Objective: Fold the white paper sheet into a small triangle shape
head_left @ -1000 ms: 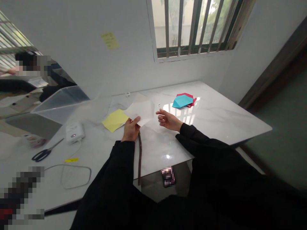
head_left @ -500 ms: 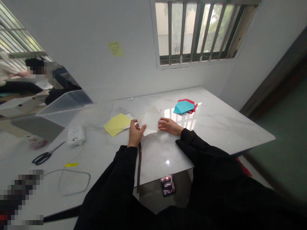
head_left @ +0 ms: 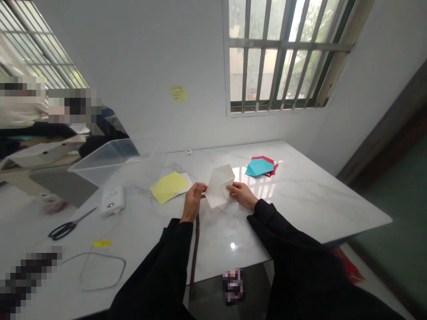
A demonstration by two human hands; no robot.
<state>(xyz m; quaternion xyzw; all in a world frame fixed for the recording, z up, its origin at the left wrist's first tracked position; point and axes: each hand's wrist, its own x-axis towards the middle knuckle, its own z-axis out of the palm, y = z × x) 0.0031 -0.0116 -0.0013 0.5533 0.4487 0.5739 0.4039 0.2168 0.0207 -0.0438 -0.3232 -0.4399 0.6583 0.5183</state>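
A sheet of white paper [head_left: 218, 186], with folded edges toward its right side, is held up a little above the marble-patterned table [head_left: 300, 195]. My right hand [head_left: 244, 194] pinches its right edge between thumb and fingers. On the other side, my left hand [head_left: 193, 201] has its fingers curled at the paper's left edge, with the fingertips partly hidden. Left of that hand lie yellow paper [head_left: 170, 186] and a white sheet [head_left: 187, 181] partly under it. Folded blue paper [head_left: 259, 167] rests on red paper [head_left: 276, 169] beyond my right hand.
To the left are black-handled scissors [head_left: 63, 230], a white power bank [head_left: 112, 201] with a cable [head_left: 103, 289], and a clear plastic bin [head_left: 100, 164]. A brown strap [head_left: 196, 249] hangs over the table's front edge. Other people sit at the far left.
The view has tilted up, so the table sits lower in the picture. The white paper has turned, and my right fingers now overlap its right edge; my left thumb no longer lies across its front.
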